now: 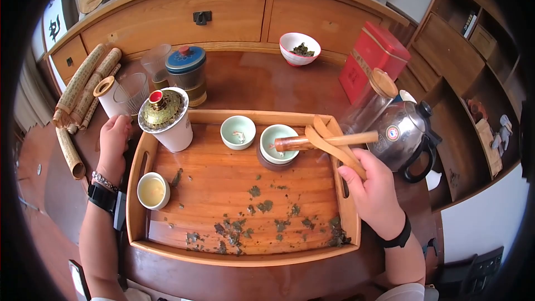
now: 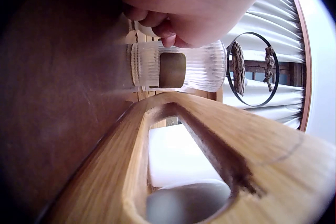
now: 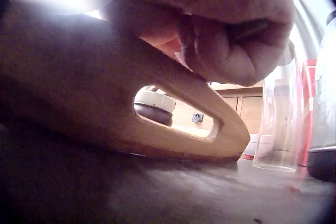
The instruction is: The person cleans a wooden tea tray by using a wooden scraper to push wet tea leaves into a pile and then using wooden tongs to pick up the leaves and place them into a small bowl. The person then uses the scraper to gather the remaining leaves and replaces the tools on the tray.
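My right hand (image 1: 377, 192) grips a pair of light wooden tongs (image 1: 343, 147) above the right end of the wooden tray (image 1: 245, 257). A round wooden stick (image 1: 329, 140) with a darker, glossy end lies across the tongs' arms, over a pale green cup (image 1: 271, 134) on a dark coaster. Beside it on the tray sits another pale green cup (image 1: 238, 132). My left hand (image 1: 115, 136) rests left of the tray with loosely curled fingers and nothing held. Near it are a ribbed glass (image 2: 202, 69) and a white cup (image 1: 177, 132) topped by an ornate gold-green lid (image 1: 163, 112).
Wet tea leaves (image 1: 234, 231) are scattered on the tray near a cup of pale tea (image 1: 152, 191). Behind stand a blue-lidded jar (image 1: 186, 69), a bowl of leaves (image 1: 300, 49) and a red tin (image 1: 370, 61). A kettle (image 1: 401, 134) is at right, bamboo scrolls (image 1: 86, 86) at left.
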The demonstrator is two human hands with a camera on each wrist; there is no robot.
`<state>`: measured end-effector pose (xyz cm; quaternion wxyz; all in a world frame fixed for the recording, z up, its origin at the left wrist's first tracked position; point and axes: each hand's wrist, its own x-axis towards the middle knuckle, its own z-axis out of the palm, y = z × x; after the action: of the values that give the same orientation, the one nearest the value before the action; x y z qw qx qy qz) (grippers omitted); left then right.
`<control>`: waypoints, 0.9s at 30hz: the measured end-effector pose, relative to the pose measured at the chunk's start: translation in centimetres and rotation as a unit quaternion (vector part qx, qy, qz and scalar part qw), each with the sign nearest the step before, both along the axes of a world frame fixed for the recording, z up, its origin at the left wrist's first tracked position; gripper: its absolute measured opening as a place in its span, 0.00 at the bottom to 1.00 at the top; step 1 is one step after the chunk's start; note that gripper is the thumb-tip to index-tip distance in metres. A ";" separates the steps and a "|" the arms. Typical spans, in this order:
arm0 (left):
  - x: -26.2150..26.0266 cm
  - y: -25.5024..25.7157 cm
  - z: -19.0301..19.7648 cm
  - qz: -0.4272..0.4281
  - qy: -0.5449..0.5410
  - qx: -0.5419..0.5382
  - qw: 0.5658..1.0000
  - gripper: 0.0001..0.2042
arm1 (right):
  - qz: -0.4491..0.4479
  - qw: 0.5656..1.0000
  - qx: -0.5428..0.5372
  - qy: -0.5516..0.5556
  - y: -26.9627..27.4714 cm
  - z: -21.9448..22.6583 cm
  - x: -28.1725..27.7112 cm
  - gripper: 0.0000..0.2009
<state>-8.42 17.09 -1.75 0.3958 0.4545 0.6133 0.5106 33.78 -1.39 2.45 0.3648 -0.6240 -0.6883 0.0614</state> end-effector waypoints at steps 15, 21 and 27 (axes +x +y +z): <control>0.1 -0.1 -0.2 0.004 -0.018 0.005 1.000 0.08 | -0.037 0.998 0.035 -0.033 -0.3 0.6 0.1 0.06; 0.0 0.0 -0.2 0.005 -0.015 0.003 1.000 0.08 | -0.041 0.994 0.095 -0.034 -0.1 0.4 0.4 0.06; 0.0 -0.1 -0.2 0.004 -0.019 0.005 1.000 0.08 | -0.010 0.994 0.102 -0.028 -0.4 0.7 0.2 0.05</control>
<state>-8.45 16.98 -1.90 0.4028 0.4444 0.6050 0.5237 34.03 -1.76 3.20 0.4074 -0.5920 -0.6948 -0.0299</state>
